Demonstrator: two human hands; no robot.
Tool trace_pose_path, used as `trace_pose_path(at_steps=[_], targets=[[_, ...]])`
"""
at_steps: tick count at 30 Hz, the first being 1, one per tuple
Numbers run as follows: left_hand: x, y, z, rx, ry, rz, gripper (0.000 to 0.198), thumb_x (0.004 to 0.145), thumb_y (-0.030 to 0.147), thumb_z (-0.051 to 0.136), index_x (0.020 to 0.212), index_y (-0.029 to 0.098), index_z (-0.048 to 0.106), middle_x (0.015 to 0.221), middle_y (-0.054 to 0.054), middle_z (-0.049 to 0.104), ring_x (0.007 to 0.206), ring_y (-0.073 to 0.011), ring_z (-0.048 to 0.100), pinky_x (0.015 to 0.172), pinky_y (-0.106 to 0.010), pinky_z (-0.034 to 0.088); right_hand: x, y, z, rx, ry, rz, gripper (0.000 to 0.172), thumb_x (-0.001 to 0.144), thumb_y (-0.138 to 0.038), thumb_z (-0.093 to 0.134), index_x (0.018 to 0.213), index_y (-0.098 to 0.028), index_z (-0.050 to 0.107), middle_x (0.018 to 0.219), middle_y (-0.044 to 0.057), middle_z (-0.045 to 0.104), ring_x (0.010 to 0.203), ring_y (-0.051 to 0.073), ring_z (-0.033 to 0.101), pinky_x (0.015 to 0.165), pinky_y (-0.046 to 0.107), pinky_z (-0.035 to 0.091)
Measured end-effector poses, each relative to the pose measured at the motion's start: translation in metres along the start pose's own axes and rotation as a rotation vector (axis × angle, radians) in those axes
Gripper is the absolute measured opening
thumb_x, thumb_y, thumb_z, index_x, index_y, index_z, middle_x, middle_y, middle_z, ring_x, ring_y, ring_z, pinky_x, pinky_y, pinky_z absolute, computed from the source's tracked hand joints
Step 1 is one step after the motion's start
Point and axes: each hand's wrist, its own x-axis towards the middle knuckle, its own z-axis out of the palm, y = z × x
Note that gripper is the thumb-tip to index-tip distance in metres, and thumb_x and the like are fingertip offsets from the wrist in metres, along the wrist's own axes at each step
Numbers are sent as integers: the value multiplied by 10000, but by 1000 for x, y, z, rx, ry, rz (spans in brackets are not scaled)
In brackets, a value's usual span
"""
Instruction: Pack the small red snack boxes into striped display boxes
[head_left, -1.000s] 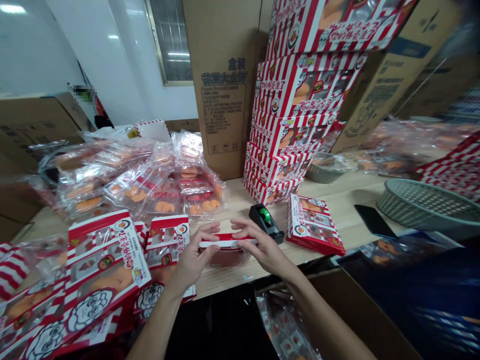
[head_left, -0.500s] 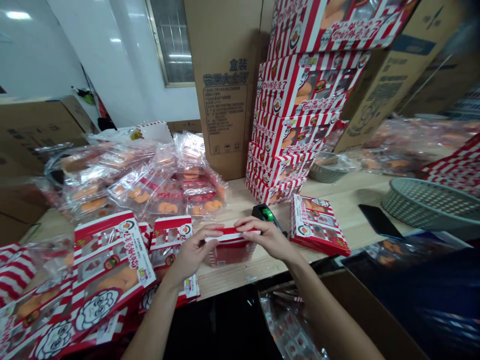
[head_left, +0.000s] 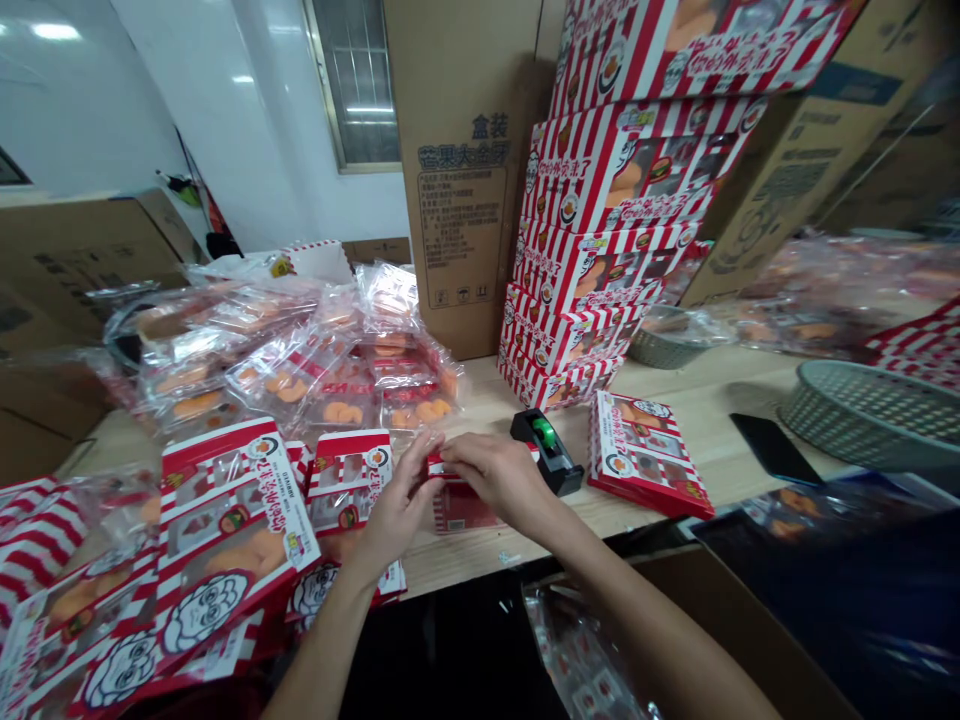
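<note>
Beyond the right hand (head_left: 499, 480), blue 芒果大金牙 (head_left: 465, 155) on a carton (head_left: 465, 250)

盒装 芒果大金牙, on a cardboard carton (head_left: 461, 225) (blue print)

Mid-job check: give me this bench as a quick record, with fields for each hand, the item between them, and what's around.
Item: red-and-white box, on the wooden bench
Left hand: fingers at the box's far edge
Right hand: curled over that same edge
Nearest: tape dispenser, just beyond the right hand
Around: stacked boxes, bagged boxes, woven basket, phone
</note>
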Motion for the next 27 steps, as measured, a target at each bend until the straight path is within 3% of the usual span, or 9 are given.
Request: trace_pose_path(at_steps=[3, 7, 10, 14, 18, 22, 27], targets=[[0, 0, 1, 83, 55, 7, 351, 823, 268, 517, 1171, 248, 548, 1234, -47, 553, 1178, -187, 466, 1022, -356, 339, -2, 2, -7, -1, -43, -58, 135, 824, -189, 552, 850, -235, 677, 880, 38, 686, 832, 185, 621, 759, 284, 448], [-3, -3, 7, 105, 196, 92, 193, 810, 259, 531, 966, 233, 642, 1063, -47, 638, 1038, -186, 559, 929, -340, 420, -8, 4, -27, 17, -176, -67, 228, 827, -178, 533, 965, -300, 669, 1067, 18, 642, 961, 199, 600, 821, 323, 454], [-3, -5, 10, 121, 245, 175, 126, 823, 235, 514, 851, 223, 636, 1019, -46, 624, 1012, -175, 556, 896, -322, 421, -20, 13, -36, 43, -31, 75, 179, 802, -224, 578, 946, -276, 671, 1059, 43, 639, 952, 215, 599, 827, 351, 456], [2, -1, 12, 203, 134, 219, 102, 828, 207, 514, 882, 224, 598, 1083, -57, 567, 1062, -178, 513, 914, -332, 390, -38, 28, -33, 280, 119, 207, 105, 806, -279, 587, 832, -213, 664, 895, 49, 667, 872, 186, 616, 807, 319, 471], [9, 0, 21, 255, 87, 275, 110, 817, 212, 545, 909, 234, 601, 1114, -59, 528, 1096, -189, 488, 939, -351, 373, -45, 36, -30, 414, 94, 173, 120, 784, -297, 621, 870, -237, 680, 1052, 58, 637, 996, 195, 581, 913, 363, 426], [10, -3, 25, 246, 136, 283, 102, 827, 193, 533, 890, 242, 596, 1082, -40, 532, 1080, -171, 499, 930, -339, 388, -50, 42, -31, 415, 28, 151, 228, 802, -273, 605, 1025, -282, 650, 1255, 58, 518, 1123, 202, 509, 954, 374, 400], [5, 0, 24, 262, 85, 300, 174, 840, 178, 509, 943, 265, 618, 1256, -52, 414, 1101, -169, 491, 932, -345, 409, -56, 40, -27, 346, 132, 91, 211, 831, -230, 566, 1010, -294, 658, 1159, 46, 595, 1082, 185, 537, 968, 378, 387]])
